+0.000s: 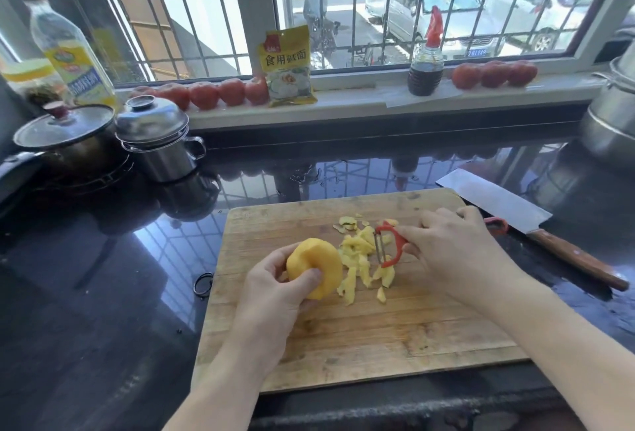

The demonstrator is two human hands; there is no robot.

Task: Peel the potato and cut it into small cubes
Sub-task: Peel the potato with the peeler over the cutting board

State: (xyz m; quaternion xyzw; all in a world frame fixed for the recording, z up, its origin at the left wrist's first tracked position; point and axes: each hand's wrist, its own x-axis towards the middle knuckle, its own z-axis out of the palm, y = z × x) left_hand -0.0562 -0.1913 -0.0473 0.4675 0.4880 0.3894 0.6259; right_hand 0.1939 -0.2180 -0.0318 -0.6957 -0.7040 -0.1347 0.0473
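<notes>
- Potato (pixel 314 267): peeled and yellow, held above the left part of the wooden cutting board (pixel 343 334); the thumb lies across its near face, the other fingers curl behind it.
- Left hand (pixel 275 296): grips the potato, forearm entering from the lower edge and angled up to the right.
- Right hand (pixel 450 252): fingers curled around the handle of the red peeler (pixel 390 241), whose blade faces the potato, near it but apart; forearm enters from the lower right.
- Peel strips (pixel 360 259): scattered on the board between the hands, beneath the peeler.
- Cleaver (pixel 508 207): flat on the dark countertop (pixel 103 276), just beyond the board's right corner, wooden handle pointing right.
</notes>
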